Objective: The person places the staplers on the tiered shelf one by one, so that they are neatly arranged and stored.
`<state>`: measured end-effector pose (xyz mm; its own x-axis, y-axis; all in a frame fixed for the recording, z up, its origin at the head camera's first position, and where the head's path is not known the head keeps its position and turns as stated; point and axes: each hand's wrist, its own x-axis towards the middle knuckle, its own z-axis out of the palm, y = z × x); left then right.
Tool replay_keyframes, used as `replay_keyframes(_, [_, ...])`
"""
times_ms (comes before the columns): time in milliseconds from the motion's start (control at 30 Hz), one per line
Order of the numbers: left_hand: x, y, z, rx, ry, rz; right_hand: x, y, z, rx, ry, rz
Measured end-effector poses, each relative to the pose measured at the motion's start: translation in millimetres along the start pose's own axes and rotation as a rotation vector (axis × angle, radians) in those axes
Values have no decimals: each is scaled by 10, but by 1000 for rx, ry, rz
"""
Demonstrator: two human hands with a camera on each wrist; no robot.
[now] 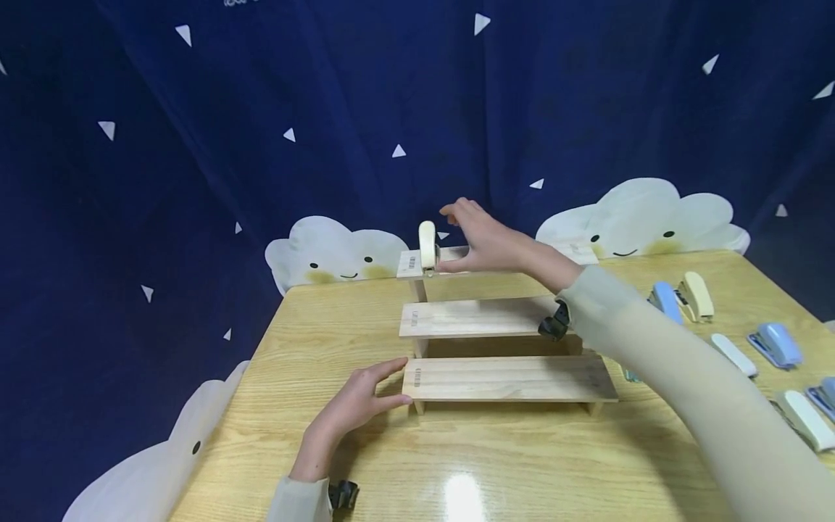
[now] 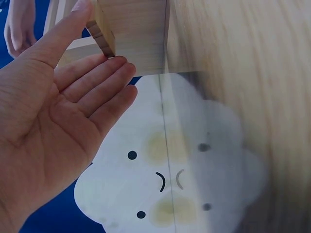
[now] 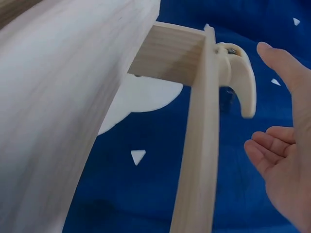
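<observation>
A cream stapler [image 1: 427,246] stands at the left end of the top step of a three-tier wooden rack [image 1: 485,317]. My right hand [image 1: 492,239] is just to the right of it, thumb and fingers spread apart. In the right wrist view a gap shows between that hand [image 3: 286,141] and the stapler [image 3: 241,80]. At the rack's lowest step, my left hand [image 1: 355,399] has its index finger and thumb at the left end's corners. The left wrist view shows this hand [image 2: 63,102] palm up, its fingers fairly straight beside the wood.
Several more staplers lie on the table's right side, among them a blue one [image 1: 776,344], a cream one [image 1: 696,296] and a white one [image 1: 733,355]. Behind the wooden table [image 1: 326,326] hangs a dark blue curtain [image 1: 365,109] with white clouds and triangles.
</observation>
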<state>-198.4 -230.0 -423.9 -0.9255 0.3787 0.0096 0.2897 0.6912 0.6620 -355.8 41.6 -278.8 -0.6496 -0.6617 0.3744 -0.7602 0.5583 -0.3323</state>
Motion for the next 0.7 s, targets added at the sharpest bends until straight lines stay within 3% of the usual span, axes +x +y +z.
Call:
replay_keyframes(400, [5,3,16,2,23,1,-701,271,-371,-24,97,10])
replay_keyframes(700, [9,17,36,-13,24,-9,-1366,450,-562,-90,142,95])
